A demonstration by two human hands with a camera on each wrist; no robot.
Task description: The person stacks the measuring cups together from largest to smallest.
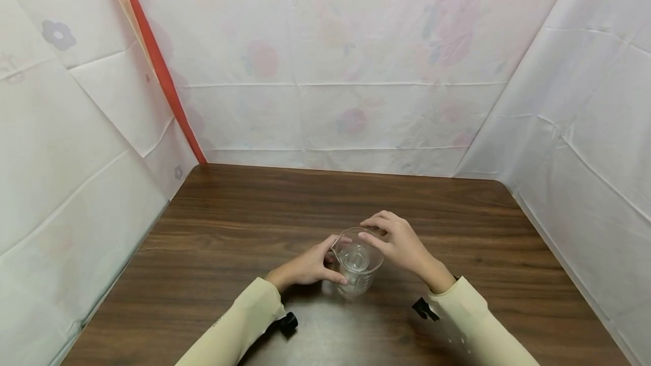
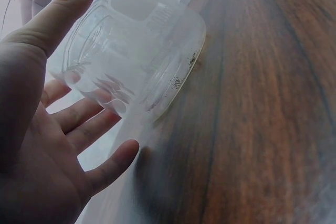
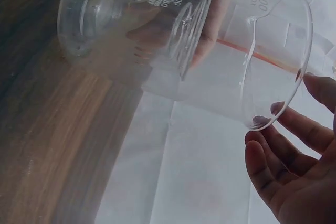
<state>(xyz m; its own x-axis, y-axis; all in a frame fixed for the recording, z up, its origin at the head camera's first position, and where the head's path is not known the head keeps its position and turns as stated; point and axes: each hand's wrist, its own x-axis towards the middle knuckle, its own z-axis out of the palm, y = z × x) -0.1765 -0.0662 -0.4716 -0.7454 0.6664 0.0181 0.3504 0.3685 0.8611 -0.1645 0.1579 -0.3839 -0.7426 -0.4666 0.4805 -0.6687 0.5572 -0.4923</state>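
Note:
A large clear glass beaker [image 1: 363,283] stands upright on the brown table, with a smaller glass beaker [image 1: 354,257] nested inside it. Printed volume marks show on both beakers in the right wrist view. My left hand [image 1: 307,265] holds the large beaker from the left, thumb across its near side and fingers around the far side. At its rim [image 3: 308,30] is my right hand [image 1: 402,242], the thumb and fingertips right at the glass edge and the fingers loosely bent. The smaller beaker lies below the right fingertips, out of their hold.
Dark wood-grain table top [image 1: 244,208] surrounds the beakers. White patterned cloth [image 1: 315,117] hangs behind it and along both sides. A red strip [image 1: 157,61] runs down the back left corner. Black straps or mounts [image 1: 289,323] sit by the sleeves.

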